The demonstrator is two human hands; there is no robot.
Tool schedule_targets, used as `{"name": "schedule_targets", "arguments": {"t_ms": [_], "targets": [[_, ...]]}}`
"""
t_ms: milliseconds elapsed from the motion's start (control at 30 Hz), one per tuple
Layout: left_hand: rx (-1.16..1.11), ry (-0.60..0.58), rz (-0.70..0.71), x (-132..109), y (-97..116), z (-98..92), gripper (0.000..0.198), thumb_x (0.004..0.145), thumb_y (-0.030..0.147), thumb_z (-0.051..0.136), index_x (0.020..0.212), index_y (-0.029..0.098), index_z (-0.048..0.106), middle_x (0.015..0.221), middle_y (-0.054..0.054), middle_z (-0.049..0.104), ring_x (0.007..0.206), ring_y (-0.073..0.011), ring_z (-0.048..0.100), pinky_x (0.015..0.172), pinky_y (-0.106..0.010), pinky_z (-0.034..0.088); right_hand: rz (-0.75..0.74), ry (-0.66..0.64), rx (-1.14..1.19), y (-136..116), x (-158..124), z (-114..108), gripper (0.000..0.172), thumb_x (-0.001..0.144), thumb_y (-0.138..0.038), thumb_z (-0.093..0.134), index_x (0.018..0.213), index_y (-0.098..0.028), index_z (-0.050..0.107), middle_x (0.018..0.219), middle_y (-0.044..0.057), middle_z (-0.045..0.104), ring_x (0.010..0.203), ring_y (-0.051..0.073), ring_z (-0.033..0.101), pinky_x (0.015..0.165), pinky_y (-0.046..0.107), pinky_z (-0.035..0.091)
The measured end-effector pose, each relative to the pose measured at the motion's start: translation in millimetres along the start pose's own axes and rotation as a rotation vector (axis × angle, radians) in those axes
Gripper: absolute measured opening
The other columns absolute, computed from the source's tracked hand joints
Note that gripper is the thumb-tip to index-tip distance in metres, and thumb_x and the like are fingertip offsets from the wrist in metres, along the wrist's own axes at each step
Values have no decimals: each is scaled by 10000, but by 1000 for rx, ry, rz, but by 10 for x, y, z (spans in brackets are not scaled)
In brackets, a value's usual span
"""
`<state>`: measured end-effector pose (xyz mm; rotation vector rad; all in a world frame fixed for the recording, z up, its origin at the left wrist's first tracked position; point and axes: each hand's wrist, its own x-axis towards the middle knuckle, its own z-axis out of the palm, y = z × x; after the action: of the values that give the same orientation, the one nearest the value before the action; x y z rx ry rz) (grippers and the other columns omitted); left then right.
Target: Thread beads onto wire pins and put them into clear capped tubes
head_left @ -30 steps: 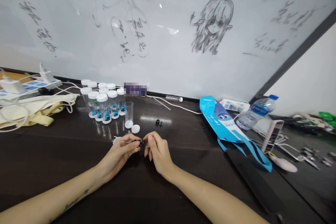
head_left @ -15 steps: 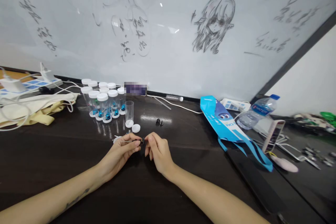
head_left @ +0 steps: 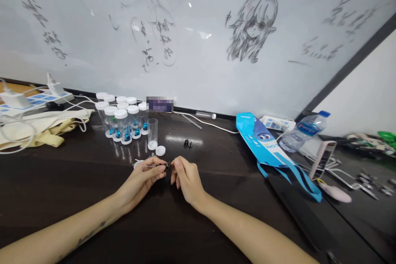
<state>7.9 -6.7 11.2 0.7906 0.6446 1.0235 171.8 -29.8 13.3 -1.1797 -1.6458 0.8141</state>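
My left hand point(head_left: 142, 181) pinches a thin metal pin or wire point(head_left: 145, 166) that sticks out to the left, with a small dark piece point(head_left: 167, 166) at its fingertips. My right hand point(head_left: 185, 178) is closed in a pinch just right of that dark piece, fingertips almost touching it. Both hands rest on the dark table point(head_left: 93, 198). Just beyond them stand an open clear vial point(head_left: 152, 133) and a loose white cap point(head_left: 160, 150). Behind those is a cluster of white-capped vials point(head_left: 122, 119) holding blue bits. Two small dark pieces point(head_left: 187, 144) lie apart on the table.
A cream cloth bag point(head_left: 37, 130) and power strip with cables point(head_left: 34, 100) lie at the left. A blue pouch point(head_left: 266, 144), a water bottle point(head_left: 301, 132), a pink device point(head_left: 335, 193) and metal bits sit at the right. The whiteboard point(head_left: 198, 37) backs the table.
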Motion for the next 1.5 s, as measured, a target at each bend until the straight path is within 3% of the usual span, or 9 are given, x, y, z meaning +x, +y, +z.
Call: {"name": "schedule_targets", "arguments": {"t_ms": [367,567,767,1300,1500], "targets": [[5,-3,3,10,-5,0,129,696,145,809,805,144,739,775,3,682,665,-76,645,669,-139,537,14,-4,4,-3,-1,-2,455,1009,-486,300,746,-190,524,498,-42,530,387,81,457,458,194,361],[7,-7,12,14,-15,-16,119,705,138,802,805,145,740,791,4,679,670,-75,648,671,-135,547,5,13,11,-13,1,0,413,1010,-484,295,852,-194,543,527,-43,551,390,83,457,452,192,367],[10,-9,15,16,-9,-10,105,717,127,790,806,140,736,799,-2,680,671,-81,653,666,-133,553,-6,-9,7,3,5,-5,435,1014,-467,304,761,-189,523,508,-42,542,390,74,459,469,186,367],[14,-2,11,13,-1,2,105,712,139,799,795,135,735,792,3,669,679,-73,637,675,-133,548,-2,-3,25,2,0,-2,379,1020,-442,310,856,-189,539,515,-53,538,390,67,454,477,177,367],[20,-13,15,5,-23,-28,125,711,150,801,816,139,735,795,9,671,680,-71,642,681,-131,545,-8,-11,10,23,0,3,420,1023,-433,308,765,-181,524,500,-49,524,398,65,458,483,175,364]]}}
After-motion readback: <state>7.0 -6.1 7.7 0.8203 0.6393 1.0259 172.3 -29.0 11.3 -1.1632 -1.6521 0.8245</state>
